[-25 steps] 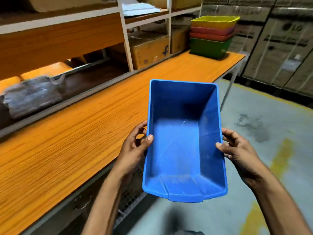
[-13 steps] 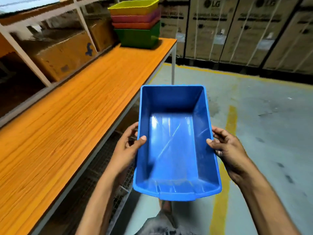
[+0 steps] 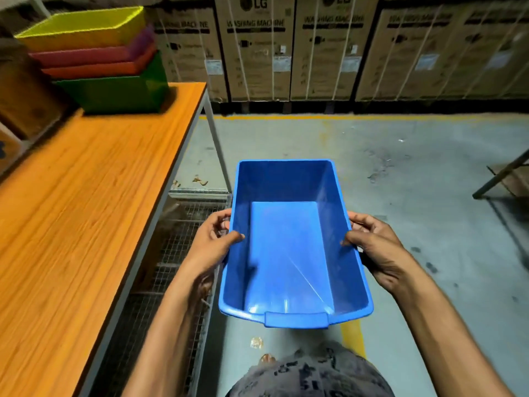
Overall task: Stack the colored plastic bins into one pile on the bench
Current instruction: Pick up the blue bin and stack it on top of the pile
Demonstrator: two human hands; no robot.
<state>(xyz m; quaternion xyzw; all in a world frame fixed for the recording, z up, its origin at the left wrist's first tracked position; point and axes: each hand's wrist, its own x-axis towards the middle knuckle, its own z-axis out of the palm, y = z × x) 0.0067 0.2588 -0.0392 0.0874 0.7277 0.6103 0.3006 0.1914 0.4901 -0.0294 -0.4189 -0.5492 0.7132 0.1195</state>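
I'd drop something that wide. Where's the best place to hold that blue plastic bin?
By the rims of its two long sides, one hand from each side, as here: left hand and right hand hook thumbs over the blue plastic bin's rim, fingers outside. The open, upright bin stays level.

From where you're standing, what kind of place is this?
Most likely a warehouse or stockroom. Tall strapped cartons printed "LG washing machine" line the far wall, the concrete floor carries yellow lane lines, and a long wooden bench holds stacked plastic bins.

Blue bin [image 3: 294, 242] hides both hands' fingers.
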